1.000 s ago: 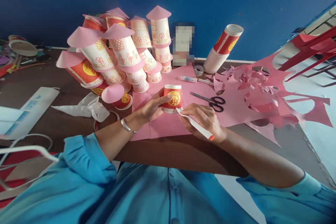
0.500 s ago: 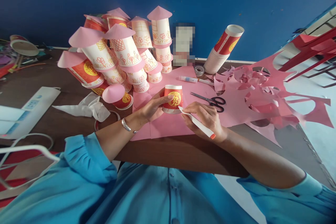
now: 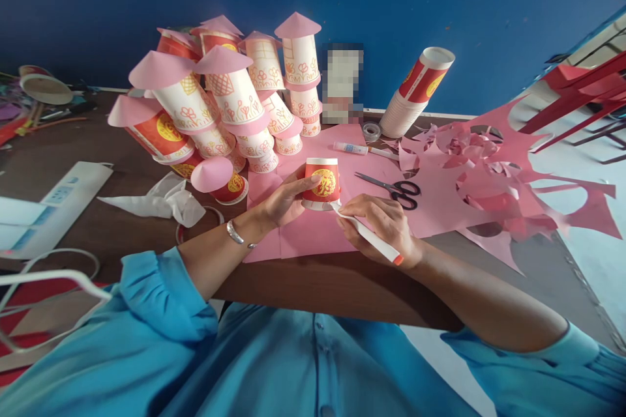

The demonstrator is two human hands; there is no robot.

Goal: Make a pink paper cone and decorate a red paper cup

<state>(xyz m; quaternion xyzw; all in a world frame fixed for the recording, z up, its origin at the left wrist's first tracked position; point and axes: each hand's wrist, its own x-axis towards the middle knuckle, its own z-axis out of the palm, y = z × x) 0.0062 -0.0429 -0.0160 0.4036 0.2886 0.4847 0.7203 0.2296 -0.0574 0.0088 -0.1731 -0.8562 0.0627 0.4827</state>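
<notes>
A red paper cup with a yellow emblem stands upside down on a pink paper sheet. My left hand wraps its fingers round the cup's left side. My right hand is closed on a white marker with an orange end, its tip touching the cup's lower rim on the right. Black scissors lie just beyond my right hand.
A pile of decorated cups with pink cone roofs stands at the back left. A stack of red cups leans at the back. A glue pen, tape roll, pink paper offcuts and white plastic bag lie on the brown table.
The marker tip has shifted slightly along the cup's lower rim, up and then back down. My left hand and the cup have stayed put.
</notes>
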